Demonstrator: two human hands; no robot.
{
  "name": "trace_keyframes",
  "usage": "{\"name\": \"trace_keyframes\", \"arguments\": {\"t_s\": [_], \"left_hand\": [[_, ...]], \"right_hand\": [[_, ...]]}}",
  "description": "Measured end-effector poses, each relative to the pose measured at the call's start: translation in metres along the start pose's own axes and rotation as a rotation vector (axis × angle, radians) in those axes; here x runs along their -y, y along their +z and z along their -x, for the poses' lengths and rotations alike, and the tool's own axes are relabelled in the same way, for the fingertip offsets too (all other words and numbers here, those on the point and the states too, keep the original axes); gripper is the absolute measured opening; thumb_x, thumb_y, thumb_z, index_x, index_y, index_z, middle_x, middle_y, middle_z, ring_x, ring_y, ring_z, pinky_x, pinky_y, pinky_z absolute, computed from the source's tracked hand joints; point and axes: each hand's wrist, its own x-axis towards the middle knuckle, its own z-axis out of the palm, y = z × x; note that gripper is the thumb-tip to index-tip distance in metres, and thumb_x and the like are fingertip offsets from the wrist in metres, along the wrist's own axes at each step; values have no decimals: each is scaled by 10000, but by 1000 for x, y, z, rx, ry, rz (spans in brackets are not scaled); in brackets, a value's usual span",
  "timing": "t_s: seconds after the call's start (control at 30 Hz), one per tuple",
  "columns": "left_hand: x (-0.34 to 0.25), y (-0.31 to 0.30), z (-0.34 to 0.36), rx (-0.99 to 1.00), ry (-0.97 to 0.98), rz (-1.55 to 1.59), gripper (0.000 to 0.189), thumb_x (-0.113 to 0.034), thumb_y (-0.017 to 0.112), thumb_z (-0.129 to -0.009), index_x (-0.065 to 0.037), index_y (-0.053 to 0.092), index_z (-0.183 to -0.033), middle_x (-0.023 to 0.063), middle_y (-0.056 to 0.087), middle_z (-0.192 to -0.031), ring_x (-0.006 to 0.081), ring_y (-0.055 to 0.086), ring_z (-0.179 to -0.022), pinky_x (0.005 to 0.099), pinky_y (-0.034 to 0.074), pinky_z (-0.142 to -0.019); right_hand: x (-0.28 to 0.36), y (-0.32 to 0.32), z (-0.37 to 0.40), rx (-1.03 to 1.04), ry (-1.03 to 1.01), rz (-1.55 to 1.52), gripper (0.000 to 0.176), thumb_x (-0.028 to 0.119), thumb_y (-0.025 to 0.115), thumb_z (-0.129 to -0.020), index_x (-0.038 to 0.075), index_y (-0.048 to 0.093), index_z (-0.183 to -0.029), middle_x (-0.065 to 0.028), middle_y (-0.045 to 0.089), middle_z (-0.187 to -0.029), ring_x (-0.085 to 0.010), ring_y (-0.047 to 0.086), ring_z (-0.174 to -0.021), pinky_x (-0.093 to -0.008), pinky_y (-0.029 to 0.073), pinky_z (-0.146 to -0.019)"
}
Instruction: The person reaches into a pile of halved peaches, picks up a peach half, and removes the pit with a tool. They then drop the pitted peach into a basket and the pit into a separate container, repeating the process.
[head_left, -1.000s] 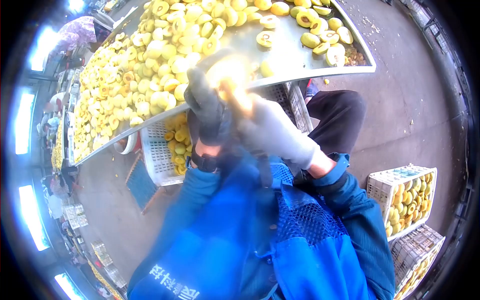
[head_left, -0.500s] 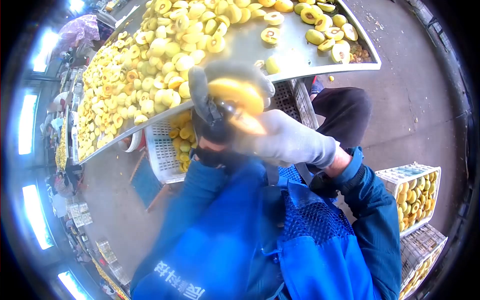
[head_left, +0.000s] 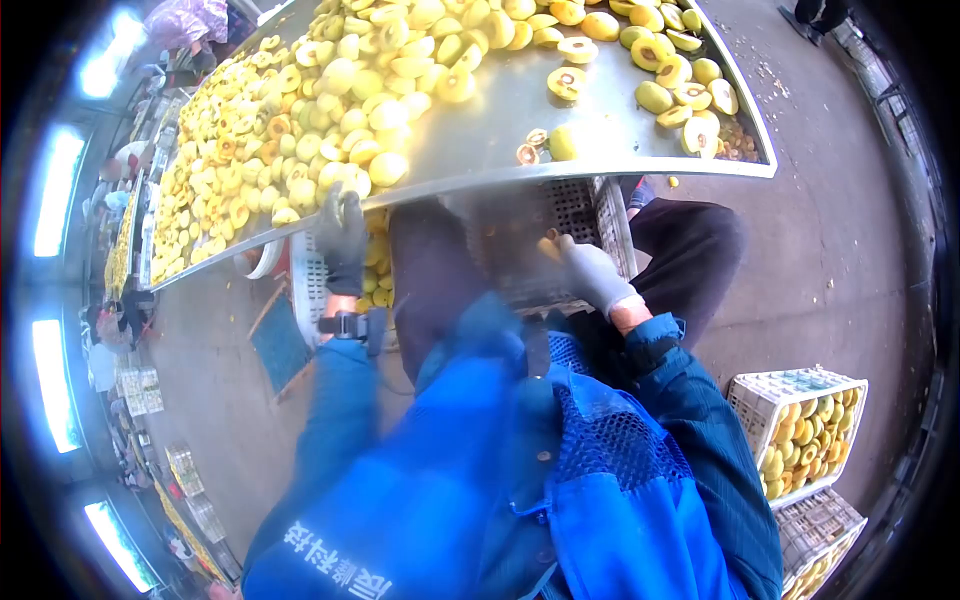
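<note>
My left hand (head_left: 343, 238), in a dark glove, is at the front edge of the metal tray (head_left: 480, 180), beside the heap of halved yellow fruit (head_left: 300, 150). Its fingers point up and are blurred, so whether they hold anything is unclear. Lower right of it, under the tray's edge, my right hand (head_left: 596, 275) wears a light grey glove. Its fingers are closed on a small wooden-looking handle (head_left: 549, 245) whose far end is blurred. Two small fruit pieces (head_left: 530, 148) and a yellow fruit (head_left: 566, 142) lie on the tray above it.
Below the tray are a white crate of yellow fruit (head_left: 377, 262) and a dark crate (head_left: 575, 210). Stacked crates (head_left: 800, 430) of fruit stand at right. A blue board (head_left: 282, 340) is at lower left. A person's legs (head_left: 822, 18) show at top right.
My hands have moved apart; the left went to the tray's edge and the right moved lower right. The large yellow fruit between them is no longer seen there. The view has shifted slightly.
</note>
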Motion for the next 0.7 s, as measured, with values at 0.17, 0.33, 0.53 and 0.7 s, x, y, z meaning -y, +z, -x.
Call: {"name": "trace_keyframes", "arguments": {"t_s": [0.17, 0.33, 0.53, 0.7], "left_hand": [[-69, 42, -46, 114, 345, 39, 299, -157, 694, -897, -16, 651, -1157, 167, 668, -1122, 300, 626, -1076, 381, 489, -932], [-174, 149, -74, 589, 689, 75, 474, -378, 681, -862, -52, 609, -1199, 185, 652, -1081, 362, 635, -981, 445, 508, -855], [-197, 222, -83, 930, 633, -35, 519, -436, 680, -797, -44, 605, -1128, 206, 642, -1075, 381, 631, -1007, 460, 505, -863], [-184, 228, -99, 893, 804, -106, 633, -449, 682, -777, -66, 566, -1268, 207, 623, -1115, 397, 606, -1039, 482, 496, -882]], "right_hand": [[-8, 6, -3, 134, -134, 137, 240, 261, 518, -934, 102, 597, -1096, -141, 690, -872, -324, 693, -760, -427, 547, -653], [-26, 26, 1, 43, -292, 223, 257, 189, 529, -911, 85, 550, -1145, -95, 651, -865, -241, 685, -638, -389, 543, -536], [-19, 5, 25, -40, -165, 43, 215, 277, 530, -927, 139, 600, -1076, -123, 649, -786, -344, 649, -621, -458, 520, -575], [-21, 9, 20, 80, 10, -184, 278, 270, 554, -934, 113, 613, -1156, -140, 659, -908, -344, 660, -740, -444, 531, -641]]}}
